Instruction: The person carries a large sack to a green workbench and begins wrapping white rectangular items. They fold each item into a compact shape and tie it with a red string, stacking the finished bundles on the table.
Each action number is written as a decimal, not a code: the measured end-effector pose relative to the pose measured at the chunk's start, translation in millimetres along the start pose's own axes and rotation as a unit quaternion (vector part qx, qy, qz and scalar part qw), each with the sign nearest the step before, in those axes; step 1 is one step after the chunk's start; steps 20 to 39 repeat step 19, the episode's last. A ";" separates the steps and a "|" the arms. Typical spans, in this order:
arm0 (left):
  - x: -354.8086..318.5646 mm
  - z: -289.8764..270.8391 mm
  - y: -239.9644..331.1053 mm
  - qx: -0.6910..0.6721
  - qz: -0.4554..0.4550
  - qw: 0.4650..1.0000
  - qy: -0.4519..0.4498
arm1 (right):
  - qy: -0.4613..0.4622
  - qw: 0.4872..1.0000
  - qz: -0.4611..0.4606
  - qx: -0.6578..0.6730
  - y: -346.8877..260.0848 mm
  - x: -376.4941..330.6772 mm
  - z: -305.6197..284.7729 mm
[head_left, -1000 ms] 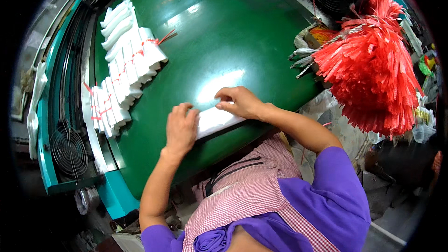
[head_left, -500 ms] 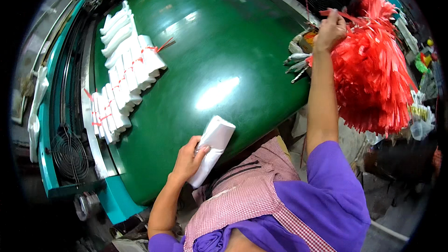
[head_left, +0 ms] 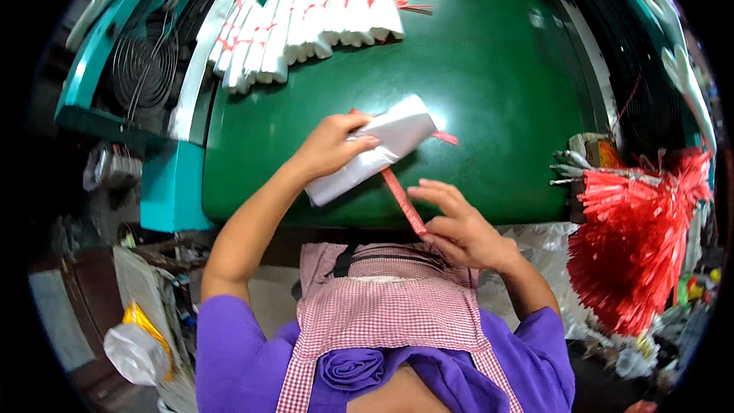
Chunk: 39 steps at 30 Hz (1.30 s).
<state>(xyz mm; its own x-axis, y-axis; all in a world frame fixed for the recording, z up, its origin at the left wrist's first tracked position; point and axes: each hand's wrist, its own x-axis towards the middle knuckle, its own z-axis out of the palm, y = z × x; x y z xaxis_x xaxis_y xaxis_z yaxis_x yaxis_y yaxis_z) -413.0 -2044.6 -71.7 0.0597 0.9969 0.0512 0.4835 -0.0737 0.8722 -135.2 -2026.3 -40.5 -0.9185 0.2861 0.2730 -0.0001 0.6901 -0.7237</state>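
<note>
The left hand (head_left: 330, 145) is closed over a folded bundle of white plastic bags (head_left: 382, 145), thumb and fingers wrapped around its middle and pressing it down on the glossy green tabletop (head_left: 497, 92). The bundle is a flat, elongated packet with a soft sheen and creased edges. Its long axis runs on a diagonal: one end pokes out past the fingertips, up and away from the person toward the right, and the other end sticks out below the heel of the hand, toward the near edge of the tabletop. The far end looks squarer and thicker, the near end flatter.

A thin red plastic tie strip (head_left: 404, 200) passes under the bundle just beside the left hand's fingertips. A short tip of it shows on the far right side of the bundle, and the longer part runs down toward the person. The right hand (head_left: 459, 226) has that lower end pinched between thumb and fingers, the other fingers loosely spread; it sits just below and to the right of the left hand, near the tabletop's front edge.

Well beyond the left hand, at the far side of the tabletop, lie rows of similar white bundles bound with red ties (head_left: 306, 27). Far out to the right of the right hand hangs a thick bunch of red tie strips (head_left: 634, 252), fanning downward beside the tabletop.
</note>
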 end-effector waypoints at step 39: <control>-39.1 51.9 -30.8 -0.149 0.069 0.974 0.157 | -0.063 0.988 -0.038 -0.133 18.5 62.7 46.1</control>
